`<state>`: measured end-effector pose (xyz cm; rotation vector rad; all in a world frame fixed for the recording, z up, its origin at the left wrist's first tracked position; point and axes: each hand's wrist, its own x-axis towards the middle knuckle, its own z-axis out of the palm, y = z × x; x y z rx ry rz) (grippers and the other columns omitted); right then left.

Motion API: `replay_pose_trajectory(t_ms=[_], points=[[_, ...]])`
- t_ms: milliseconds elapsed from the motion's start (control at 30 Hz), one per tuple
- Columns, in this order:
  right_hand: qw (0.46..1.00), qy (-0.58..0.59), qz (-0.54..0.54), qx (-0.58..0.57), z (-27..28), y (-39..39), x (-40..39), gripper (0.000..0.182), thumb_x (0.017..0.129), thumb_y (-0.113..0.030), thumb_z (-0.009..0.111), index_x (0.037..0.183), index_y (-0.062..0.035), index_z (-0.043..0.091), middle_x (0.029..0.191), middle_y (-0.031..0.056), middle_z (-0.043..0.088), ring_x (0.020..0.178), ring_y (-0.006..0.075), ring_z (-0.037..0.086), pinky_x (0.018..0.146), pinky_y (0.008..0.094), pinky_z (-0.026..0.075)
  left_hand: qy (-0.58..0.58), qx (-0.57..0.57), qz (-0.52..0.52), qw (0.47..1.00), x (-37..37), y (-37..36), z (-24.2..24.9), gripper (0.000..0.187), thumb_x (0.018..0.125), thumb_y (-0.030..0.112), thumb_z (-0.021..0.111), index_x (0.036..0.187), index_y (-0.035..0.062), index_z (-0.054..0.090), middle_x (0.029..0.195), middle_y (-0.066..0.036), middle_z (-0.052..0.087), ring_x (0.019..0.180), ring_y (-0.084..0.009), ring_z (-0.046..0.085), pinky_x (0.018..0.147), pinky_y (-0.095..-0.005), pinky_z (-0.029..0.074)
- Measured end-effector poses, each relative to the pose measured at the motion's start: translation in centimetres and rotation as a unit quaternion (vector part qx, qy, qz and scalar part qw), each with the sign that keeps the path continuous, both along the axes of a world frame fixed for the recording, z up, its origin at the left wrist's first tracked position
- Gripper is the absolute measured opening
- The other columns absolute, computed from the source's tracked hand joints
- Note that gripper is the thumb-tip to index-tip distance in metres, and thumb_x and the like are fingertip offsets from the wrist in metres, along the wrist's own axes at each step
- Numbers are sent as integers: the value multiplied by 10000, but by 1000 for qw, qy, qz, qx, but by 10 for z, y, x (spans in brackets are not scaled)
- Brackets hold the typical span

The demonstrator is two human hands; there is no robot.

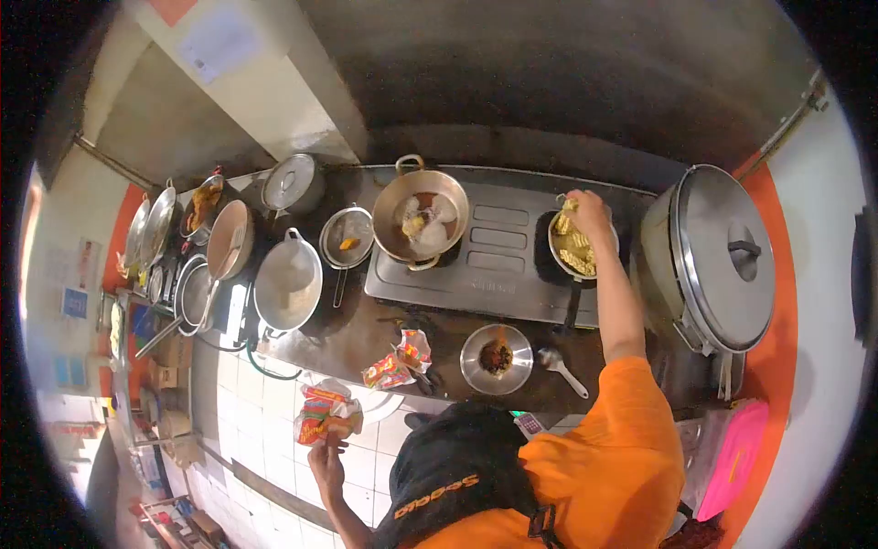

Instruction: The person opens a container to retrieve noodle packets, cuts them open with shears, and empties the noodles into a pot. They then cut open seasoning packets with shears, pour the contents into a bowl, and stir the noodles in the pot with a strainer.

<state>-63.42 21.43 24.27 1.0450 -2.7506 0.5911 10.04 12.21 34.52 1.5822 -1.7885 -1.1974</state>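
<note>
Noodles [576,249] sit in the pan [554,240] on the right burner — right hand [588,212] over them, fingers pinched on a clump. Left hand [326,455] grips the wrapper [325,416]. Probably mid-loading — next needs gentle spreading.

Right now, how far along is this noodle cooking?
Early to midway, I'd judge. Done: seasoning sits in the steel bowl and an opened wrapper lies on the counter. In hand: the right hand lowers noodles into the pan, while the left hand holds a noodle packet. Left: cooking them and filling the bowl.
</note>
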Motion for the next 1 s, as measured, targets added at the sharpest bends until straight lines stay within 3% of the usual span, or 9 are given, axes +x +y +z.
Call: replay_pose_trajectory(t_ms=[100,133,233,267,500,600,700,833,1000], points=[[987,-142,8,-76,27,19,9,407,716,-232,829,1077,-103,692,1047,141,691,1061,350,627,898,458,499,11,-24,28,999,14,10,3,409,1025,326,550,915,-52,661,753,-88,671,681,-136,637,599,-284,502],[985,-170,-18,-40,50,22,20,340,736,-163,803,1050,-84,699,1258,177,633,1169,362,587,933,451,509,17,-29,37,999,21,12,2,401,1026,320,548,924,-51,660,758,-88,671,679,-137,637,594,-282,502],[993,-98,-51,-39,21,35,30,328,726,-178,815,1006,-50,704,1160,171,681,1141,351,601,917,443,512,15,-26,58,998,31,19,1,386,1029,317,544,943,-43,655,772,-78,666,671,-138,633,580,-274,502],[997,-63,5,-40,10,37,37,364,731,-208,822,1037,-43,715,1159,173,681,1137,362,594,901,450,514,14,-28,52,998,32,18,2,386,1029,319,544,944,-41,654,776,-77,665,671,-137,632,581,-275,502],[985,-171,13,-2,3,62,59,354,771,-206,799,1067,-23,733,974,208,716,950,371,676,891,449,517,53,-27,60,996,23,19,10,371,1025,300,558,952,-53,645,797,-90,666,691,-142,620,612,-294,492],[979,-196,39,37,11,61,53,317,776,-167,785,1062,-39,738,1019,211,707,988,372,664,881,449,525,52,-24,49,997,29,20,5,377,1025,297,559,931,-58,644,791,-101,669,697,-152,622,614,-300,494],[996,-41,9,73,25,57,59,250,791,-120,753,1030,-49,746,1064,212,695,1027,371,650,888,449,526,40,-23,60,997,23,22,8,403,1028,310,548,900,-61,642,772,-109,669,695,-159,624,616,-309,496],[983,-103,-3,149,-4,59,37,208,846,-102,654,1036,-93,739,1075,190,681,1005,382,644,892,473,517,27,-20,60,998,25,29,6,437,1031,337,533,894,-62,645,766,-113,667,700,-168,632,629,-317,503],[988,-113,62,83,0,65,40,185,858,-117,634,1000,-78,745,1011,211,696,971,367,660,865,455,524,27,-32,58,997,41,37,2,414,1037,319,516,944,-62,650,796,-106,672,717,-170,643,646,-312,502]])
